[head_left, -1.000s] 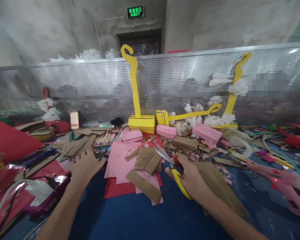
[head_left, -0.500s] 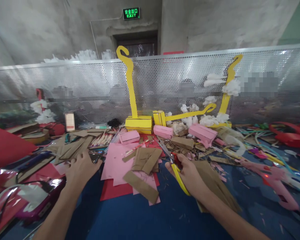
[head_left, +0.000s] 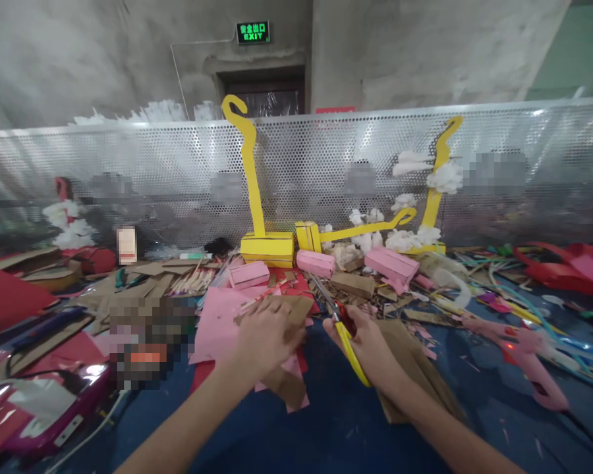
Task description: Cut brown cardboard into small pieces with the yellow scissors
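My right hand (head_left: 363, 342) grips scissors (head_left: 348, 352) with yellow and red handles. The metal blades point away from me, toward the pink box and cardboard scraps. My left hand (head_left: 267, 336) lies over the cardboard pieces (head_left: 296, 309) on the pink paper (head_left: 212, 326), its fingers bent down around the cardboard; the fingertips are partly hidden and blurred. A cardboard strip (head_left: 291, 390) shows under the left wrist. Beside my right forearm lies a larger folded cardboard sheet (head_left: 415, 368).
A pink glue gun (head_left: 528, 359) with a red light lies at right. Yellow hooked-neck shapes (head_left: 252, 184) on boxes, small pink boxes (head_left: 390, 263) and white fluffy tufts (head_left: 445, 178) stand before a perforated metal panel (head_left: 296, 151). A purple power strip (head_left: 59, 421) sits at left.
My left hand has moved right, from beside the phone-like dark object onto the cardboard pieces. My right hand still holds the scissors in nearly the same place. The view has shifted slightly.
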The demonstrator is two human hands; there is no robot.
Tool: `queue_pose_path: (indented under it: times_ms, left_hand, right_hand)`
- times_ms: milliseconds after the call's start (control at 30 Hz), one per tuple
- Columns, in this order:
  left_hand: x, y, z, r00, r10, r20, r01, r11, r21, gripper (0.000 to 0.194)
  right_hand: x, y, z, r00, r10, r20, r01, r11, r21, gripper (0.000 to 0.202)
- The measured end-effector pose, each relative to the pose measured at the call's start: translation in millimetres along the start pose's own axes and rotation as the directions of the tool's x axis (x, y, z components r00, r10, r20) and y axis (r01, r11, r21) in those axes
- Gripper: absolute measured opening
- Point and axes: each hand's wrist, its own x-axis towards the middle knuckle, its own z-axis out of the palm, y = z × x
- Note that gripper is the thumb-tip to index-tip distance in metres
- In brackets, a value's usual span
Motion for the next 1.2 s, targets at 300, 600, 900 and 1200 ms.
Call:
queue_pose_path:
  times_ms: [300, 600, 900, 1200]
  left_hand:
    - [4.5, -12.1, 22.3, 0.993, -0.097, -0.07, 0.094, 0.995, -0.044, 0.038]
    - [5.9, -24.0, 27.6, 0.934, -0.344, 0.097, 0.209, 0.305, -0.929, 0.051]
    - [0.6, 8.6, 22.5, 0.91, -0.337, 0.241, 0.177, -0.21, -0.961, 0.041]
    - [-15.3, 30.2, 18.9, 0.964, 0.0, 0.264, 0.255, 0.267, -0.93, 0.036]
  right_hand:
    - [-0.1, 2.9, 1.7, 1.0, 0.02, 0.009, -0.02, 0.999, 0.039, 0.03]
    - [-0.2, 5.6, 1.1, 0.998, 0.062, -0.001, -0.061, 0.991, 0.122, 0.034]
    - [1.7, -4.5, 2.9, 0.974, 0.213, 0.079, -0.226, 0.877, 0.423, 0.039]
    - [-3.8, -23.7, 5.2, 0.904, 0.346, 0.251, -0.397, 0.46, 0.794, 0.037]
